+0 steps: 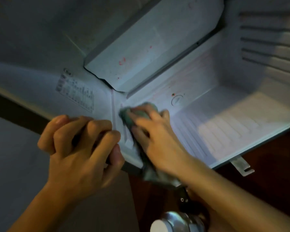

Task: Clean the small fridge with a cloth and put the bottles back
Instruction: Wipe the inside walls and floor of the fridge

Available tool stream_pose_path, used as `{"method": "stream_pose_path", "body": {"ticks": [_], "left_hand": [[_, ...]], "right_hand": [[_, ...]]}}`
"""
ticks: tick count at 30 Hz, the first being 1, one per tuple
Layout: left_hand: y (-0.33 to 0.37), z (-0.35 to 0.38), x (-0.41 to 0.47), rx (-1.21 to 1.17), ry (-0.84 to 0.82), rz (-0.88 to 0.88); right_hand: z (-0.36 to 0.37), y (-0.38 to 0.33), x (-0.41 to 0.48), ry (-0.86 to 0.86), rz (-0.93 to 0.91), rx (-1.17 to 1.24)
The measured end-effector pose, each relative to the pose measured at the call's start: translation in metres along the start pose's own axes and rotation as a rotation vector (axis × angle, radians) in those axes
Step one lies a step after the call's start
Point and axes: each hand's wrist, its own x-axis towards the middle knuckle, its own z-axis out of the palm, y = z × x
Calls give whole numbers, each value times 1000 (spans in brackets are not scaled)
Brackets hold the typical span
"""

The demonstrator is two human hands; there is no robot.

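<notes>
- Green cloth [137,114], head view: it is bunched against the pale inner wall of the small fridge [224,118], close to the front edge. A tail of it trails back under the wrist.
- The right hand [157,139] lies on top of the cloth with fingers spread fairly flat, pressing it to the wall. Motion blur softens the fingertips.
- The left hand [79,146] has its fingers curled round the fridge's front edge just beside the cloth, and appears to be bracing the cabinet.
- The cloth's long axis runs along that front edge, from the fingertips back towards the wrist. The unwiped ribbed wall and the round dial [177,100] lie beyond the right hand, deeper inside, so the right hand is the nearer one for the next strokes.
- Red marks show on the angled panel [124,61] above, further from both hands. My judgement is that wiping is only partly done.
- A printed label [75,92] sits past the left hand's knuckles.
- No bottles can be identified. A shiny metal object [172,221] at the bottom edge is too cropped to name.
</notes>
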Motion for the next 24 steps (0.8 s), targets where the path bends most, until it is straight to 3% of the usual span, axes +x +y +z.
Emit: {"method": "stream_pose_path", "body": {"ticks": [4,9,12,17,20,24], "left_hand": [[-3,2,-3,-27,-43,41],[-4,2,1,6,56,87],[-3,4,-3,-4,46,56],[-16,1,-10,-144,-181,61],[-14,-1,-8,-153,-175,55],[-18,6,-10,-178,-158,74]], "right_hand": [[28,32,52,55,238,180],[10,2,-7,32,301,441],[-4,-12,-40,-37,230,611],[7,32,-11,88,308,587],[29,68,-26,139,466,516],[31,62,-71,52,584,398]]}}
